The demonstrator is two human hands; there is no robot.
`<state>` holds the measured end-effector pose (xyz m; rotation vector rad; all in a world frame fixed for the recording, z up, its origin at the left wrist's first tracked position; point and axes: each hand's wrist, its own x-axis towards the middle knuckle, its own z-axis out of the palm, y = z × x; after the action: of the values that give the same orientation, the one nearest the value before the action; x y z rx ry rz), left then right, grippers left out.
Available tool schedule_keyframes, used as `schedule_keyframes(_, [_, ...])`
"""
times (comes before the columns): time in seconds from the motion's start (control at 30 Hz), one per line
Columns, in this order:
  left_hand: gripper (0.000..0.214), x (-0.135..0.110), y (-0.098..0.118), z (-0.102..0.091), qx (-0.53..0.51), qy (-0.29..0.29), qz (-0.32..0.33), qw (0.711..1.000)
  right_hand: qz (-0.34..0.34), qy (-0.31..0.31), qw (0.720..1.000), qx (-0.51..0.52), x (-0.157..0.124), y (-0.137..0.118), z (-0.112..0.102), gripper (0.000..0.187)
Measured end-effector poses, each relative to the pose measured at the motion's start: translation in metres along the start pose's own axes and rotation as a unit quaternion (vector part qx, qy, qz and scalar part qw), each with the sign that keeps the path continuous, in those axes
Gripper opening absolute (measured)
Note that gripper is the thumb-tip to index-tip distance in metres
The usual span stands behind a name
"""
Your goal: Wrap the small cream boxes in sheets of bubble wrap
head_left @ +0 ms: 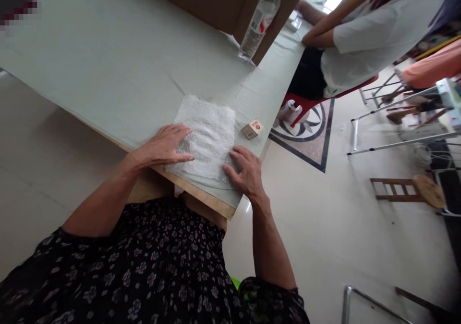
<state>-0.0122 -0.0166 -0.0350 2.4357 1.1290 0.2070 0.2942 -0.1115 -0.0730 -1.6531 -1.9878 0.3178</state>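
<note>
A sheet of bubble wrap [211, 131] lies spread on the pale table cover [108, 64], close to the table's near corner. On its left edge rests my left hand [163, 143], open, with fingers and thumb apart. My right hand [247, 170] is at the sheet's lower right edge, fingers bent and thumb apart, touching the wrap and the table. Neither hand grips anything that I can see. Just beyond my right hand, a small printed cardboard box [252, 129] sits beside the bubble wrap.
A large brown cardboard box [201, 2] stands at the back, with a clear plastic bottle [261, 21] in front of it. At the table's right side a person in a white shirt [374, 31] sits on a red chair. A wooden stool [428, 191] lies in view at far right.
</note>
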Motion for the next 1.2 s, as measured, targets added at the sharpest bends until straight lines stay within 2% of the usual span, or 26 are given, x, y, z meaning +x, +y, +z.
schedule_keyframes(0.1, [0.068,0.003,0.005,0.000,-0.001,0.033,-0.010,0.999,0.020,0.090,0.995,0.032,0.007,0.010,-0.010,0.031])
schedule_keyframes(0.17, [0.064,0.004,0.006,0.004,0.007,0.043,-0.006,0.999,0.035,0.161,0.985,0.046,0.018,0.020,-0.018,0.029])
schedule_keyframes(0.23, [0.064,0.004,0.006,0.009,0.016,0.050,-0.001,0.999,0.051,0.206,0.976,0.057,0.032,0.033,-0.023,0.036])
schedule_keyframes(0.33, [0.070,0.001,0.003,0.018,0.025,0.056,-0.008,0.998,0.096,0.219,0.968,0.073,0.055,0.057,-0.019,0.062])
schedule_keyframes(0.4, [0.075,0.000,0.002,0.022,0.025,0.058,-0.015,0.998,0.120,0.208,0.967,0.085,0.068,0.071,-0.010,0.075])
schedule_keyframes(0.43, [0.077,-0.001,0.002,0.024,0.023,0.058,-0.018,0.998,0.126,0.202,0.967,0.092,0.073,0.077,-0.005,0.076])
schedule_keyframes(0.53, [0.081,-0.001,0.002,0.025,0.019,0.056,-0.022,0.998,0.132,0.193,0.965,0.118,0.079,0.080,0.001,0.062])
schedule_keyframes(0.6, [0.084,-0.001,0.003,0.025,0.018,0.055,-0.022,0.998,0.128,0.200,0.961,0.143,0.076,0.067,-0.004,0.054])
schedule_keyframes(0.67, [0.086,-0.002,0.003,0.025,0.017,0.057,-0.021,0.998,0.106,0.198,0.959,0.172,0.070,0.043,-0.013,0.053])
schedule_keyframes(0.77, [0.086,-0.002,0.003,0.025,0.016,0.064,-0.017,0.998,0.046,0.154,0.964,0.212,0.063,-0.002,-0.021,0.053])
schedule_keyframes(0.87, [0.087,-0.002,0.002,0.026,0.018,0.069,-0.017,0.997,-0.004,0.091,0.967,0.239,0.063,-0.033,-0.012,0.050])
schedule_keyframes(0.93, [0.087,-0.002,0.002,0.027,0.018,0.068,-0.017,0.997,-0.024,0.040,0.967,0.249,0.064,-0.040,0.003,0.049])
schedule_keyframes(1.03, [0.086,-0.001,0.001,0.027,0.015,0.065,-0.012,0.998,-0.032,-0.026,0.969,0.242,0.064,-0.036,0.027,0.054])
schedule_keyframes(1.13, [0.086,-0.001,0.001,0.027,0.012,0.065,-0.010,0.998,-0.015,-0.040,0.973,0.225,0.062,-0.029,0.038,0.067])
schedule_keyframes(1.2, [0.086,-0.001,0.000,0.027,0.011,0.069,-0.009,0.998,-0.006,-0.041,0.975,0.217,0.061,-0.028,0.038,0.068])
